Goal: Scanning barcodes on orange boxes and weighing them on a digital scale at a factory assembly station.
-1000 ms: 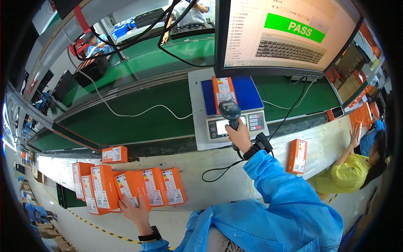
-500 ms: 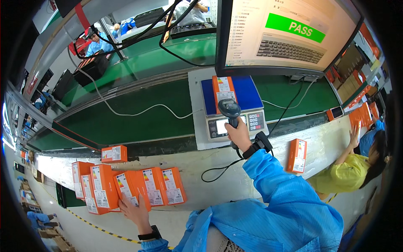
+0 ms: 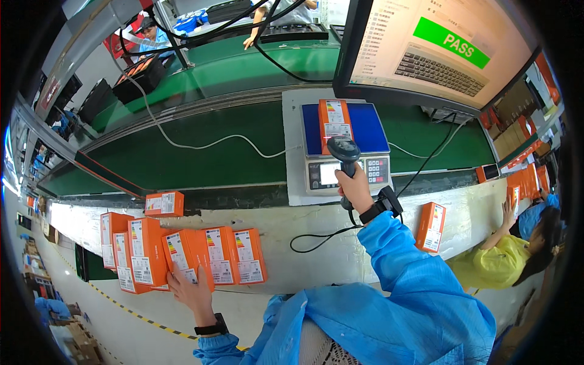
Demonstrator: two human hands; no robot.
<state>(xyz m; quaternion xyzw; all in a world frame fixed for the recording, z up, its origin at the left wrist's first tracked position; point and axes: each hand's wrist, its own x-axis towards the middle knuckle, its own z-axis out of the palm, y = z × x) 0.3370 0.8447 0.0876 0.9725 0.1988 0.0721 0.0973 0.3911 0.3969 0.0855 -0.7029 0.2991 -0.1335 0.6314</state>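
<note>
My right hand [image 3: 356,188] is wrapped around the handle of a dark barcode scanner [image 3: 345,152]. The scanner's head is raised over the front of a weighing scale [image 3: 373,137] with a blue platform. On that platform lies an orange box [image 3: 335,115] with white labels, its near end partly behind the scanner. To the left, my left hand [image 3: 191,291] grips the lower end of another orange labelled box [image 3: 178,250]. That box leans in a row of similar orange boxes [image 3: 248,255] along the bench's near edge.
A monitor [image 3: 438,55] with a green banner stands above the scale. One orange box [image 3: 431,226] sits on the white bench [image 3: 340,261] at right; another box [image 3: 164,204] lies far left. Cables cross the green conveyor [image 3: 231,125]. A co-worker in yellow [image 3: 496,261] works at right.
The whole view has shifted slightly. My right hand keeps the scanner over the scale's front, and my left hand stays on the same box in the row.
</note>
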